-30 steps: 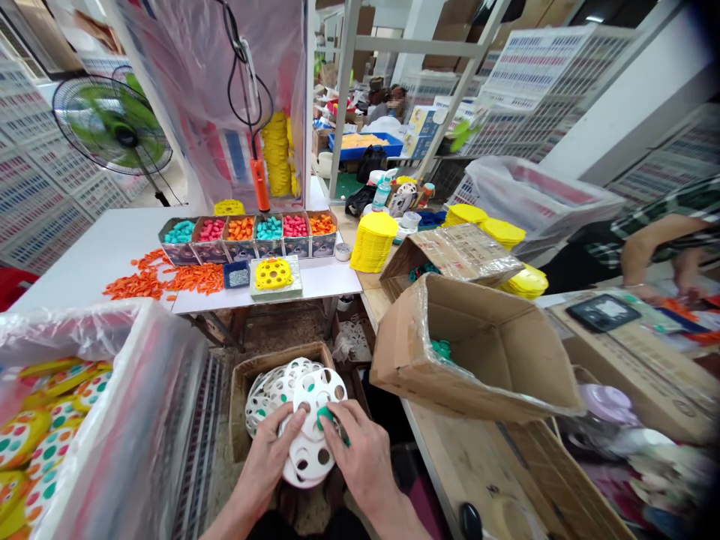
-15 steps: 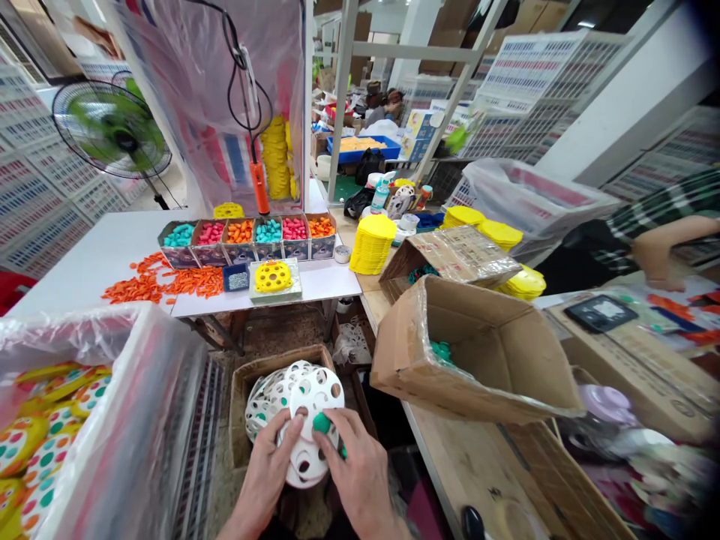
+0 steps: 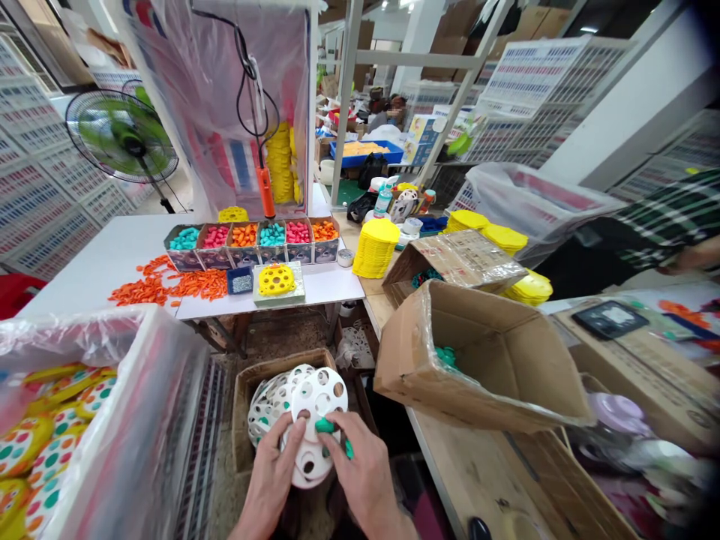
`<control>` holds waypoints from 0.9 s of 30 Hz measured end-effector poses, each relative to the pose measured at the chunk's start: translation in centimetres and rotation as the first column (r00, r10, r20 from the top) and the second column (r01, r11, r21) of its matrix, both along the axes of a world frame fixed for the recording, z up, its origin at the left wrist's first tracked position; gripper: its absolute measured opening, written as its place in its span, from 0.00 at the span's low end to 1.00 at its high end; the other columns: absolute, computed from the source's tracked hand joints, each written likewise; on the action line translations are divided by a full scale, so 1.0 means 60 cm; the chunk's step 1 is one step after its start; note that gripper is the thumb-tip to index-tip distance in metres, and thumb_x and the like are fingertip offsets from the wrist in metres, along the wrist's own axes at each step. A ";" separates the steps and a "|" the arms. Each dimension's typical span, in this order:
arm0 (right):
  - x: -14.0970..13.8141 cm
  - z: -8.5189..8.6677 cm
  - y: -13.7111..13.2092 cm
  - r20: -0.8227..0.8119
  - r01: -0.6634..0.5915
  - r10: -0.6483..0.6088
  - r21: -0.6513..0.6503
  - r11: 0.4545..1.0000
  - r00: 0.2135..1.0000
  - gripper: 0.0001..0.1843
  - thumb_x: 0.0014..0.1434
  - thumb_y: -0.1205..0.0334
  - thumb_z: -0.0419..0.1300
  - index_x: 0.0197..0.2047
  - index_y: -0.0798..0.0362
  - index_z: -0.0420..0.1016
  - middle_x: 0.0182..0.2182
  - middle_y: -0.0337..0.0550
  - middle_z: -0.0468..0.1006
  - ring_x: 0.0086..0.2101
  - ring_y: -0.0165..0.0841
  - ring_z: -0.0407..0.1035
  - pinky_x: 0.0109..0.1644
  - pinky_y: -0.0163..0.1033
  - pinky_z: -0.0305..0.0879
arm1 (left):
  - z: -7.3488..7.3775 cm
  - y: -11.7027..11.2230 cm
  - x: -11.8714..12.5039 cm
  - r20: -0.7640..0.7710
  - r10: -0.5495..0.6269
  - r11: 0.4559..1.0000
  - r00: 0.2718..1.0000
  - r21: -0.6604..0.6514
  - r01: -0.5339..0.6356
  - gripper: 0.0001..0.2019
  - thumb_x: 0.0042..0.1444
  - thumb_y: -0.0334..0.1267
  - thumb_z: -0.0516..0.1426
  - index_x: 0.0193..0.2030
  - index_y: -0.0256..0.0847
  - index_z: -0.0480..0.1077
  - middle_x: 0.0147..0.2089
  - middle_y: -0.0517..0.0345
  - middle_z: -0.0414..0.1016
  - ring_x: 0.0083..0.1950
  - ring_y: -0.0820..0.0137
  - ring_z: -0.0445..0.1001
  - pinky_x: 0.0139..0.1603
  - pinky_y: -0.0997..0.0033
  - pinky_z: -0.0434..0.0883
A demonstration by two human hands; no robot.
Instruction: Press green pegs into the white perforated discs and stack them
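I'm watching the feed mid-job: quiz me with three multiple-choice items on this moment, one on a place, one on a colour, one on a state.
1. Where does the yellow perforated disc lie?
A. on a tray on the white table
B. in the box under the hands
C. on the fan

2. What colour is the small piece that the right hand presses to the white perforated disc?
A. orange
B. green
C. pink

3. How is the large cardboard box on the wooden bench?
A. taped shut
B. flattened
C. tipped on its side, open

Answers: 1 A, it sits on a tray in front of the row of small bins; 2 B, the piece at the fingertips is green; 3 C, its open mouth shows green pieces inside. The left hand steadies the white disc.
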State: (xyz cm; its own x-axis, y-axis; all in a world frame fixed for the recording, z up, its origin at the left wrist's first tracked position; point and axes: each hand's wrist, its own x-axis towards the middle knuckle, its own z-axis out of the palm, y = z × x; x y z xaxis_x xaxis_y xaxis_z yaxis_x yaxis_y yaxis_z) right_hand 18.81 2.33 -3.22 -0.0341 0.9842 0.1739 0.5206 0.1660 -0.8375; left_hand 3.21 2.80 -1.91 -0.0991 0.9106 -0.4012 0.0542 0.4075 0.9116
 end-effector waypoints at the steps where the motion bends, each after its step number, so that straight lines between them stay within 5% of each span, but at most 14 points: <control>1: 0.005 0.005 0.006 -0.076 -0.016 0.012 -0.058 0.998 0.997 0.10 0.64 0.57 0.58 0.47 0.49 0.75 0.39 0.45 0.80 0.40 0.36 0.75 0.44 0.36 0.71 | -0.004 0.002 -0.005 -0.026 -0.024 0.999 0.999 0.023 0.024 0.21 0.54 0.56 0.58 0.41 0.38 0.75 0.38 0.53 0.79 0.40 0.61 0.74 0.41 0.70 0.71; 4: 0.025 0.026 0.027 -0.222 -0.118 0.078 -0.176 0.977 0.972 0.10 0.63 0.57 0.59 0.46 0.48 0.78 0.40 0.43 0.79 0.41 0.35 0.74 0.46 0.36 0.70 | -0.009 0.008 -0.019 -0.124 -0.104 0.990 0.987 0.080 0.114 0.20 0.56 0.54 0.58 0.43 0.39 0.77 0.42 0.51 0.81 0.44 0.59 0.75 0.46 0.68 0.70; 9: 0.055 0.057 0.060 -0.212 -0.290 0.244 -0.225 0.930 0.946 0.10 0.63 0.62 0.58 0.43 0.47 0.81 0.39 0.41 0.78 0.40 0.34 0.73 0.46 0.37 0.68 | 0.003 0.015 -0.029 -0.200 -0.216 0.965 0.956 0.107 0.240 0.20 0.57 0.53 0.57 0.45 0.40 0.79 0.42 0.51 0.81 0.46 0.57 0.75 0.52 0.65 0.68; 19: 0.065 0.081 0.085 -0.019 -0.299 0.302 -0.211 0.931 0.953 0.06 0.57 0.66 0.61 0.33 0.49 0.79 0.32 0.37 0.81 0.35 0.34 0.74 0.40 0.37 0.65 | -0.005 0.015 -0.032 -0.213 -0.328 0.924 0.921 0.132 0.359 0.15 0.59 0.49 0.57 0.41 0.43 0.80 0.47 0.53 0.82 0.51 0.56 0.74 0.54 0.68 0.66; 27: 0.058 0.083 0.082 -0.022 -0.255 0.256 -0.208 0.944 0.967 0.04 0.56 0.68 0.62 0.32 0.49 0.77 0.32 0.35 0.79 0.35 0.32 0.73 0.41 0.36 0.65 | 0.008 0.014 -0.028 -0.014 -0.316 0.947 0.949 0.054 0.317 0.18 0.59 0.50 0.57 0.47 0.41 0.79 0.44 0.53 0.81 0.46 0.60 0.75 0.48 0.70 0.69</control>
